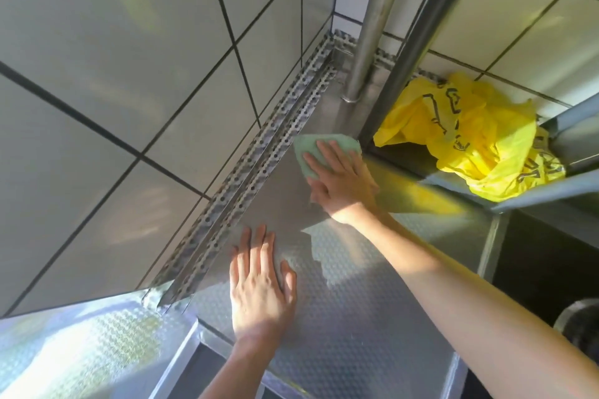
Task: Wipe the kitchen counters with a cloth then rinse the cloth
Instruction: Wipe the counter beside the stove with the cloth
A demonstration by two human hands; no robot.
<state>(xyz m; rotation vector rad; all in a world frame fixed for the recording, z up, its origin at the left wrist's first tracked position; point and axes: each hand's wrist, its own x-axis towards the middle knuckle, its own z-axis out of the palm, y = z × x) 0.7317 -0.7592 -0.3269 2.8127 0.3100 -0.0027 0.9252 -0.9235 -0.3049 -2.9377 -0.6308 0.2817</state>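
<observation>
Right hand flat, fingers straight, pressing green cloth on steel counter; left hand flat, grip open, on counter.

Bright warm sunlight rakes across the embossed steel counter, hard shadow edge at mid-counter, far corner shaded. Bluish glare on the counter's near-left part. Tiled wall beyond the counter is dim, soft, bowed by wide-angle distortion. Slight blur overall.
</observation>
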